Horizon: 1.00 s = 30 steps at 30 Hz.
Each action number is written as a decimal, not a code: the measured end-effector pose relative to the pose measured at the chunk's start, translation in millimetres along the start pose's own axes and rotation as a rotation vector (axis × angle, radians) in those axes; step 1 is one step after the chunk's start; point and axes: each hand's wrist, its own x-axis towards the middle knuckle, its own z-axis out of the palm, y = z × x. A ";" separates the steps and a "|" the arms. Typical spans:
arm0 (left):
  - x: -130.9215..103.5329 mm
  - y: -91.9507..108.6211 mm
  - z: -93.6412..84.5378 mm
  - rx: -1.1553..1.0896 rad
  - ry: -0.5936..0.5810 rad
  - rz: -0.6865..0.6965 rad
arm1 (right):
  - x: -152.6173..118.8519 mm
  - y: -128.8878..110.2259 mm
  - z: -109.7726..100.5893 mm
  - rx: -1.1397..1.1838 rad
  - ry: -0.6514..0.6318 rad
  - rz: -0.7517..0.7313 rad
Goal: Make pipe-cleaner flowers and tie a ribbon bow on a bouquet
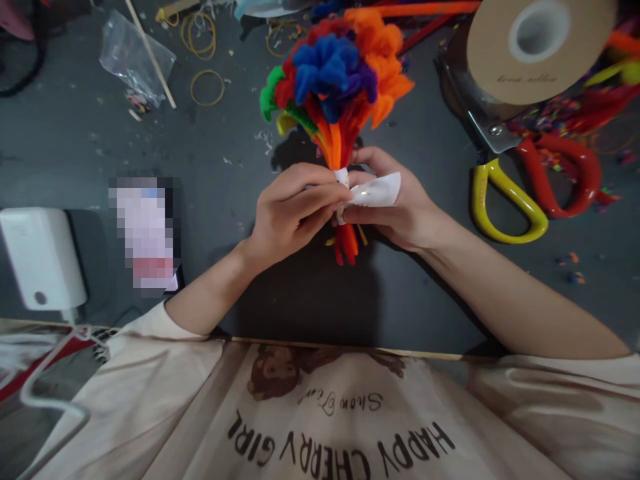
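A bouquet of fuzzy flowers point(333, 73) in blue, red, orange, green and purple stands out above my hands, its stems bundled together. White ribbon point(383, 191) is wrapped around the stems, and a loose end sticks out to the right. My left hand point(297, 210) pinches the ribbon at the stems, thumb and fingers pressed together. From the right, my right hand point(395, 200) grips the wrapped stems, with its fingers partly behind the bundle and ribbon. Red and orange stem ends point(346, 245) show below the hands.
Scissors point(495, 130) with red and yellow handles and a large spool point(543, 77) lie at the right. At the left are a white device point(44, 257) with a cable, a blurred-out phone point(150, 233), a plastic bag point(133, 57) and rubber bands point(207, 88). Colourful scraps lie right.
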 end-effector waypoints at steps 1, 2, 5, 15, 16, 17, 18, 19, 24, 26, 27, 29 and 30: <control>0.3 -0.1 -0.1 -0.013 -0.016 -0.015 | 0.2 -0.5 -1.1 0.006 -0.026 0.012; 0.3 -0.4 -0.2 -0.020 -0.036 -0.039 | 0.4 -0.9 -2.1 0.006 -0.043 0.023; -0.9 -3.0 0.3 -0.064 -0.082 -0.124 | 0.9 -0.2 -4.9 -0.061 -0.053 0.037; 0.8 -4.1 -0.8 -0.173 -0.135 -0.238 | 1.0 3.4 -7.9 -0.215 0.031 0.004; 1.3 -3.3 -1.7 -0.192 -0.130 -0.234 | 0.8 3.2 -7.5 -0.230 0.045 0.001; 1.6 -2.7 -2.5 -0.209 -0.129 -0.237 | 0.7 3.1 -7.3 -0.245 0.062 -0.003; 1.6 -2.5 -2.9 -0.220 -0.134 -0.250 | 0.5 3.1 -7.2 -0.255 0.082 -0.007; 1.3 -2.7 -2.9 -0.228 -0.136 -0.261 | 0.2 3.1 -7.1 -0.257 0.101 -0.013; -2.7 -7.7 2.9 -0.453 0.052 -0.502 | -1.6 0.7 -5.4 -0.230 0.089 -0.023; -3.2 -9.1 4.6 -0.482 0.079 -0.598 | -2.4 -0.7 -3.6 -0.250 0.000 0.002; -2.9 -9.2 4.7 -0.462 0.040 -0.604 | -2.7 -0.9 -2.6 -0.288 -0.037 0.000; -2.0 -8.9 3.6 -0.410 -0.085 -0.567 | -3.2 -0.3 -0.6 -0.414 -0.081 -0.046; -1.5 -8.6 2.8 -0.385 -0.135 -0.545 | -3.4 0.5 0.5 -0.489 -0.089 -0.082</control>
